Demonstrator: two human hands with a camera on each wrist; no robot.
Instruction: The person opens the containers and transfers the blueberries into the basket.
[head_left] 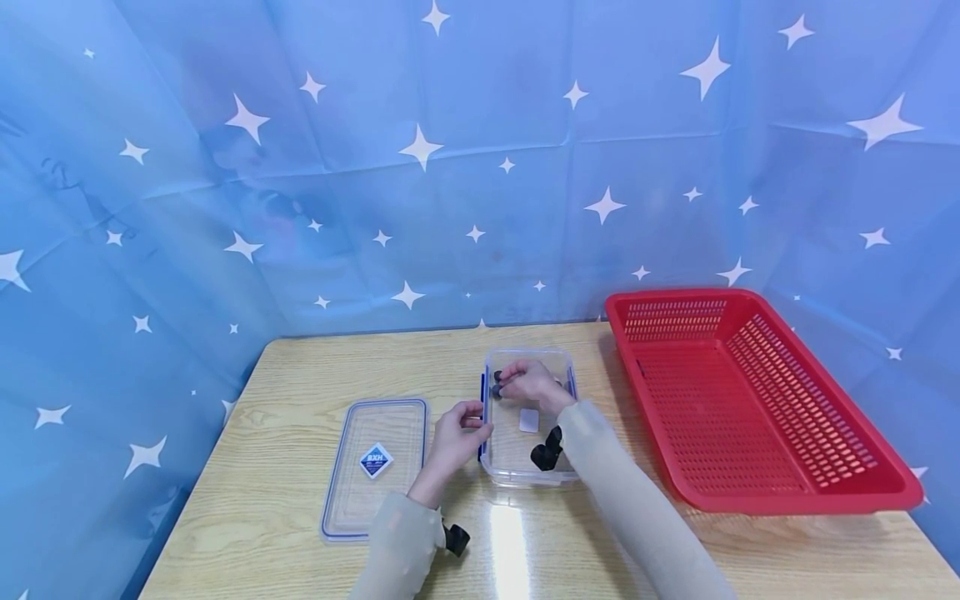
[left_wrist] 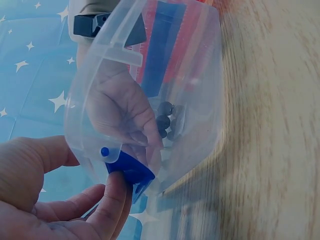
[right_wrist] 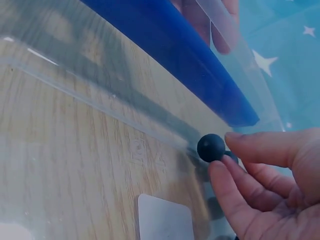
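The clear box (head_left: 517,477) is on the table (head_left: 277,442). Its lid (head_left: 382,508) lies flat at approx. 8 o'clock from it, so opening looks done. R hand (head_left: 531,383) is inside the box at abt 10 o'clock, pinching a dark ball (right_wrist: 211,146) b/w thumb & fingertips. L hand (head_left: 456,437) grips the box's edge at 9 o'clock, by a blue clip (left_wrist: 131,170).

The ball job seems part-way: this ball isn't let go yet, and the lid isn't on. Can't tell if balls go in or out.

Count: 1 box, 1 lid, 2 blue clips, 1 red basket (head_left: 810,504) at 3 o'clock, 1 white square (head_left: 528,420) mid-box (in or under, unclear), 2 balls, maybe 3; fingers hide some.
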